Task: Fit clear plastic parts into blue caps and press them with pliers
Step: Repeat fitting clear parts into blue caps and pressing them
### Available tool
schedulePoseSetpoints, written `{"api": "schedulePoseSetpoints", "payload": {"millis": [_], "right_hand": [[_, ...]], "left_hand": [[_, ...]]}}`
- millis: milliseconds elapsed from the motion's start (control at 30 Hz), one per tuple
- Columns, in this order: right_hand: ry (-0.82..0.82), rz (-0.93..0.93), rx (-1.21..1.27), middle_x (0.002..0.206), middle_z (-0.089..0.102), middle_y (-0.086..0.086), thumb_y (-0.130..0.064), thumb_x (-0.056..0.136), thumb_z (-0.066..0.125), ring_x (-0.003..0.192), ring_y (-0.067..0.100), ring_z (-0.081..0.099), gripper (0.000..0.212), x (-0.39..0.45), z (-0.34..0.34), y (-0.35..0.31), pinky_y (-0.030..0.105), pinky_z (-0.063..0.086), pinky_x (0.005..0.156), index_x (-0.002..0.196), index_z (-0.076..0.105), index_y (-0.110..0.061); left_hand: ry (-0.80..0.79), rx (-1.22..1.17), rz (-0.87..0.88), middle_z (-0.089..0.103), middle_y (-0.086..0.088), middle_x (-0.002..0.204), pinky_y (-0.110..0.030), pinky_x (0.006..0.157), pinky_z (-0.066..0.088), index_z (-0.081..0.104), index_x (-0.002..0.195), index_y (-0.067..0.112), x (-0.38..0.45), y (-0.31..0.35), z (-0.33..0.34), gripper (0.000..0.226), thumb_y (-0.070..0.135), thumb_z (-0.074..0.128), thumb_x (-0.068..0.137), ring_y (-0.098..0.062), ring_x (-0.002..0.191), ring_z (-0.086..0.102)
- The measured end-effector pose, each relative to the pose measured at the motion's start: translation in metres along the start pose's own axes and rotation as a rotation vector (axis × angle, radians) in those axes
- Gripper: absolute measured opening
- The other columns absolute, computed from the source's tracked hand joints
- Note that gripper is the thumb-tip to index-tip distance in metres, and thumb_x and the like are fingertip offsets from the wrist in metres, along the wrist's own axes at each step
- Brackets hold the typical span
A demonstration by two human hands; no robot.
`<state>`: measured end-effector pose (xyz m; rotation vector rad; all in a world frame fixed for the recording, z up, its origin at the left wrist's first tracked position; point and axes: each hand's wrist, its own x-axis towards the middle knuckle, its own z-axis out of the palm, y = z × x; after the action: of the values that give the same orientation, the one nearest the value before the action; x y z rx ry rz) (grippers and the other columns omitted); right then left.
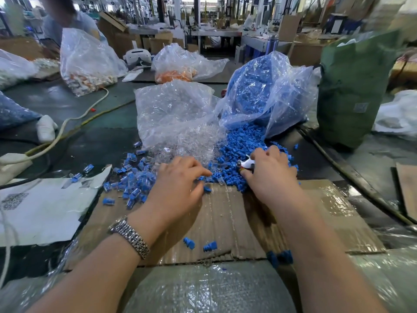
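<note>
Loose blue caps spill from a clear bag onto the table. Beside them lies a heap of clear plastic parts from another clear bag. My left hand, with a metal watch on its wrist, reaches palm down to the pile's near edge; its fingertips pinch a small clear-and-blue piece. My right hand grips white-handled pliers, whose jaws point left over the blue caps. A heap of joined blue-and-clear pieces lies to the left.
Flattened cardboard lies under my wrists with a few stray blue caps. White paper lies left, a green sack stands right. Bags of orange parts and cables lie behind. Another person works at the far left.
</note>
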<state>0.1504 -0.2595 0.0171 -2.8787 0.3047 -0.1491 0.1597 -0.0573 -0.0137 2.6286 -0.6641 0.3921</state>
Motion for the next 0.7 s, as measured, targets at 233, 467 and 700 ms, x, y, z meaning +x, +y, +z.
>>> {"api": "schedulePoseSetpoints", "payload": {"millis": [233,467,700], "right_hand": [[-0.014,-0.284,-0.155,0.117,0.045,-0.003,-0.031,0.098,0.058,0.118,0.023,0.033,0.017,0.001,0.011,-0.014,0.046,0.029,0.094,0.111,0.069,-0.03],[-0.004,-0.321,-0.193,0.113,0.056,-0.002,-0.033,0.1,0.055,0.115,0.024,0.037,0.018,0.001,0.013,-0.02,0.044,0.024,0.083,0.112,0.068,-0.029],[-0.007,-0.372,-0.305,0.091,0.05,-0.003,-0.021,0.099,0.049,0.104,0.024,0.048,0.015,-0.003,0.008,-0.032,0.046,0.031,0.093,0.099,0.062,-0.027]], "left_hand": [[-0.067,0.111,0.062,0.053,0.013,0.118,-0.036,0.098,0.029,0.06,0.131,0.038,0.014,0.01,0.002,0.032,0.042,0.05,0.1,-0.011,0.115,0.043],[-0.06,0.161,0.079,0.045,0.012,0.098,-0.032,0.087,0.026,0.07,0.108,0.033,0.03,0.018,0.01,0.025,0.051,0.064,0.091,-0.015,0.107,0.046],[-0.065,0.108,0.057,0.056,0.007,0.103,-0.035,0.093,0.036,0.071,0.108,0.03,0.026,0.012,0.011,0.021,0.044,0.066,0.092,-0.016,0.104,0.048]]}}
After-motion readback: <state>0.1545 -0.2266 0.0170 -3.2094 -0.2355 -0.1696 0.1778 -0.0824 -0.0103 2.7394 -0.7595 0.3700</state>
